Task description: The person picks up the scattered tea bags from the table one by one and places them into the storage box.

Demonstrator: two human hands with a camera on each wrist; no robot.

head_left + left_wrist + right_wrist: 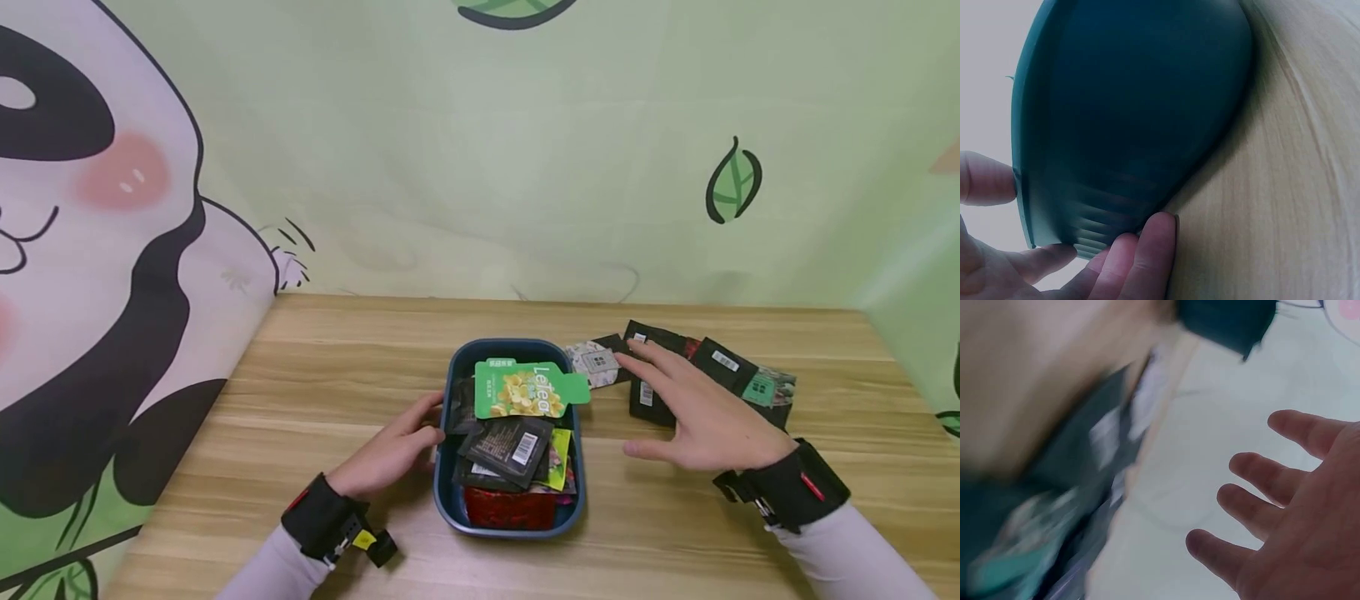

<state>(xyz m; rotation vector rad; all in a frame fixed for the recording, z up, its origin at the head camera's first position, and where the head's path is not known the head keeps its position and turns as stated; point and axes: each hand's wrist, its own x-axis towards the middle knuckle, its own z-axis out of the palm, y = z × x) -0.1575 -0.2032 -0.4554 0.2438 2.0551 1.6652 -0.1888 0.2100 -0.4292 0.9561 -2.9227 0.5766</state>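
A dark blue plastic bin [444, 500] holds several sachets. On top lies a green packet [517, 392] lettered "Lefea", over black sachets [506, 450], a yellow-green sachet [558, 460] and a shiny red packet [510, 508]. My left hand [393, 450] touches the bin's left outer side; in the left wrist view its thumb [988, 180] meets the rim and the other fingers rest along the outer wall. My right hand [697, 412], fingers spread and holding nothing, is above a loose group of black sachets [723, 362] right of the bin, partly hiding them.
A white patterned sachet [598, 363] lies by the bin's upper right side. The wood-grain table [337, 350] ends at a pale green wall [420, 183] with a panda picture on the left. The sachets are blurred in the right wrist view.
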